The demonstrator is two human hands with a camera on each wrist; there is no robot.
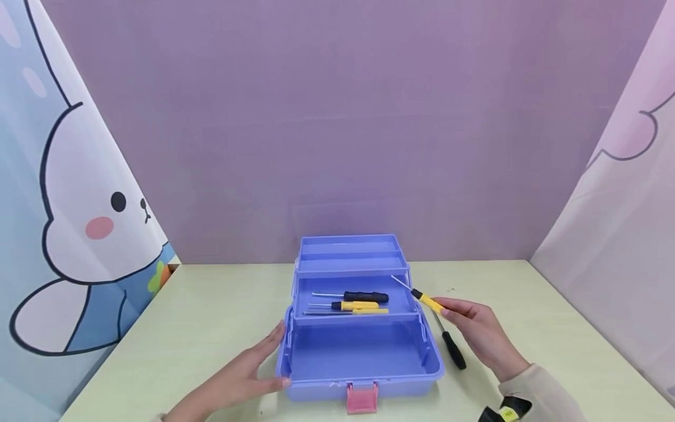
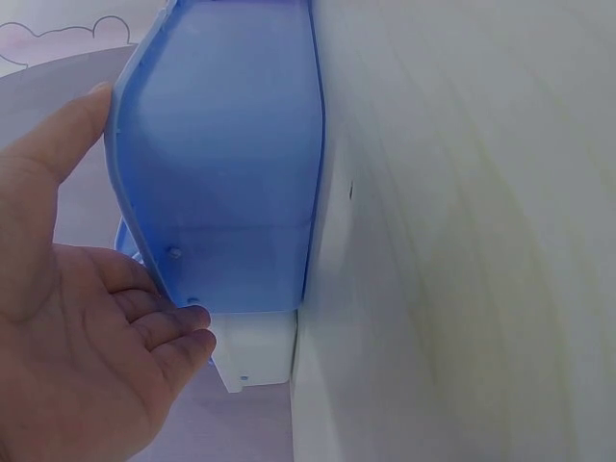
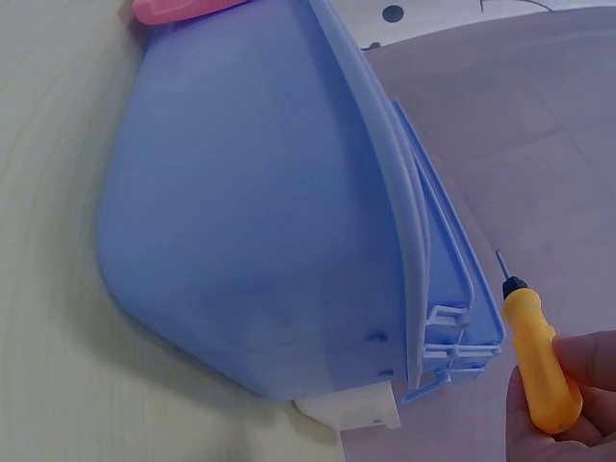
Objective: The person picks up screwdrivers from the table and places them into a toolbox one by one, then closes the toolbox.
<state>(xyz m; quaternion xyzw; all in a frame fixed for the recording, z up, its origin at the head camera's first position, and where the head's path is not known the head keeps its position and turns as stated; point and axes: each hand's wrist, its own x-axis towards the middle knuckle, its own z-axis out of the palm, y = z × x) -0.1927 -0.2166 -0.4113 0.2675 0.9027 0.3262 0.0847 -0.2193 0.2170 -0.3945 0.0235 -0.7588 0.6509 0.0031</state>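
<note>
My right hand (image 1: 482, 335) pinches a yellow-handled screwdriver (image 1: 429, 301) with a black collar, its shaft slanting up and left over the right side of a blue toolbox (image 1: 364, 382). The right wrist view shows the yellow handle (image 3: 541, 371) between thumb and fingers. My left hand (image 1: 234, 375) rests against the toolbox's left side, thumb at the front corner and fingers farther back. In the left wrist view the thumb touches the rim of the box (image 2: 221, 173). A black-handled screwdriver (image 1: 366, 296) and two yellow-handled screwdrivers (image 1: 360, 305) lie in the middle tray.
Another black-handled screwdriver (image 1: 453, 350) lies on the pale table (image 1: 227, 310), just right of the toolbox. A pink latch (image 1: 362, 400) hangs at the box's front. An upper tray (image 1: 350, 262) rises at the back, before a purple curtain (image 1: 348, 146).
</note>
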